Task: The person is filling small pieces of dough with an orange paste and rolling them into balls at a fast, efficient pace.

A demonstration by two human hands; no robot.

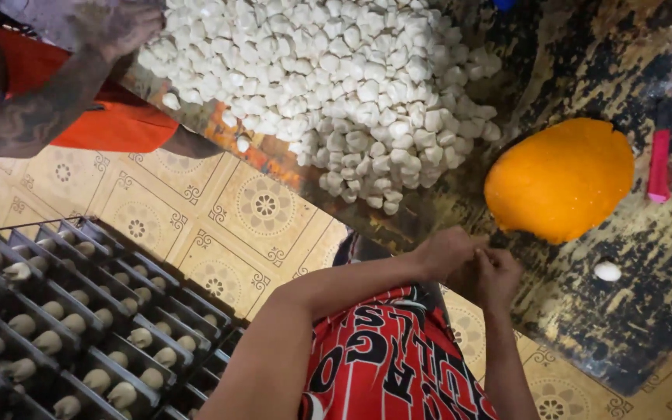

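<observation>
My left hand (443, 253) and my right hand (498, 276) are pressed together at the edge of a dark, worn table (585, 327), fingers curled in. Whatever lies between them is hidden. Just beyond my hands, a smooth orange mound of dough (560, 179) sits on the table. A single small white dough piece (607, 271) lies to the right of my right hand. Further up the table is a big heap of small white dough pieces (336, 78).
Another person in an orange garment (110, 117) has a hand (118, 27) at the heap's far left. A pink flat object (659, 165) lies right of the orange mound. Metal racks (79, 334) holding several shaped pale pieces stand on the patterned tile floor (258, 210).
</observation>
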